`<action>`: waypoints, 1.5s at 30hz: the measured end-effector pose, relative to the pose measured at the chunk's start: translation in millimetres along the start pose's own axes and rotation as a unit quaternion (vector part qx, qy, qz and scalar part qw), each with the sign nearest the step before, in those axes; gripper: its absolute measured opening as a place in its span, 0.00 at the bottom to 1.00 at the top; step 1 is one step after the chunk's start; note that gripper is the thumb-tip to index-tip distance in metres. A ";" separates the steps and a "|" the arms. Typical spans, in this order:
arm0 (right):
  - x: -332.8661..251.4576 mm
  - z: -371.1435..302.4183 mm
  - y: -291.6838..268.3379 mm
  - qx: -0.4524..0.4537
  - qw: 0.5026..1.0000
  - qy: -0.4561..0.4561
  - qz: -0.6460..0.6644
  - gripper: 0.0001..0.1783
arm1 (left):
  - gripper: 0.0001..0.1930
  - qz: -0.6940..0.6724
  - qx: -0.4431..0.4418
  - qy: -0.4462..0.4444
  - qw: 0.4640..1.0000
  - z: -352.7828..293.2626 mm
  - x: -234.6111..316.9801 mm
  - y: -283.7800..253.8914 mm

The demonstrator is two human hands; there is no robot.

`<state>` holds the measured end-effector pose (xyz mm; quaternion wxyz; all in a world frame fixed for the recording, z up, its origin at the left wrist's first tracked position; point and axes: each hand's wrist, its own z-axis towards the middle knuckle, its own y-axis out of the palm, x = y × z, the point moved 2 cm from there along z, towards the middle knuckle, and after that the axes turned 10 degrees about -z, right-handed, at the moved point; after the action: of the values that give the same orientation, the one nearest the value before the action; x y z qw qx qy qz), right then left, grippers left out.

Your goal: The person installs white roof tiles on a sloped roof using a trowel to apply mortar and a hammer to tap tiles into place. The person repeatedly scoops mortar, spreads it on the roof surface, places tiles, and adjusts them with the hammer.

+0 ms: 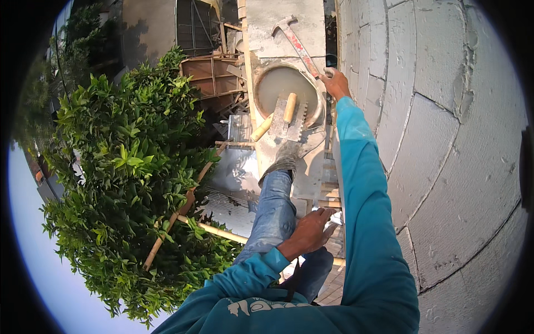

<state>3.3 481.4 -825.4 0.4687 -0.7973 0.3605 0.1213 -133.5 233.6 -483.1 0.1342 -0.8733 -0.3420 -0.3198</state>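
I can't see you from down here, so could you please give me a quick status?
Right hand grips hammer handle. Left hand rests on knee, empty. Trowels lie across mortar pan. Nothing blocking.

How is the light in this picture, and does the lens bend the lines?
Head view: hard sunlight, with deep shade between the tree and the block wall; the wall joints curve toward the rim, plain fisheye bending; black corners frame the round image; the basin of mortar stays sharp.
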 end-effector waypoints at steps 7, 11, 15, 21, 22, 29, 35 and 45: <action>-2.4 69.4 71.3 -0.027 0.981 -0.068 -0.182 0.34 | 0.23 -0.052 -0.036 -0.040 0.997 6.5 27.0 -17.7; -27.8 70.6 70.0 -0.050 0.978 -0.091 -0.178 0.28 | 0.23 -0.072 0.005 -0.043 0.996 8.5 34.0 -23.5; -47.3 95.2 27.7 0.035 0.983 -0.019 -0.180 0.28 | 0.22 -0.027 0.003 -0.036 0.999 10.2 35.7 -23.2; -115.6 34.0 -76.4 0.062 0.993 0.030 -0.094 0.26 | 0.19 0.033 -0.004 0.006 0.999 16.1 23.0 -16.9; -121.4 9.6 -93.4 0.074 0.993 0.061 -0.069 0.27 | 0.18 0.062 -0.007 0.026 0.998 16.7 23.5 -15.8; -147.8 -276.6 -192.7 0.201 0.965 0.071 0.151 0.22 | 0.16 0.159 -0.115 0.134 0.971 14.7 -37.3 27.9; -146.7 -470.4 -236.8 0.280 0.936 0.153 0.147 0.18 | 0.15 0.090 -0.039 0.120 0.988 -13.6 -31.9 5.8; -135.4 -670.1 -263.6 0.204 0.935 0.274 0.100 0.27 | 0.18 0.027 0.183 0.254 0.949 -79.2 172.6 -77.0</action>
<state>-8.2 63.7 -223.4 0.4899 -0.6466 0.5697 -0.1318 -126.1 342.2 -309.4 0.3829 -0.7322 -0.3259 -0.4594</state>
